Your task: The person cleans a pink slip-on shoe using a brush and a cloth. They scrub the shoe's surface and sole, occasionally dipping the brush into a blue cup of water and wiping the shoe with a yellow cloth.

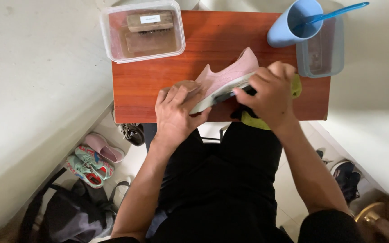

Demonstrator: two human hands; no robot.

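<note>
**One pink sneaker, two hands, a small red-brown table**

The wooden table (158, 85) stands on a pale floor and carries two clear plastic tubs: one (143, 29) holding two brushes, another (320, 49) beside one blue cup (291, 22) with a blue-handled tool. The pink sneaker (226, 76) lies on its side at the near edge. The left hand (176, 112) clasps its heel end, fingers wrapped over it; the right hand (271, 94) presses a yellow-green cloth (255, 120) to the sole, fingers curled closed.

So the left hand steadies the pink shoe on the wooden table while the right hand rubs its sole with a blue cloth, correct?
Not quite: the cloth under the right hand is yellow-green, not blue, as the head view shows. The left hand does steady the pink shoe on the wooden table.
</note>
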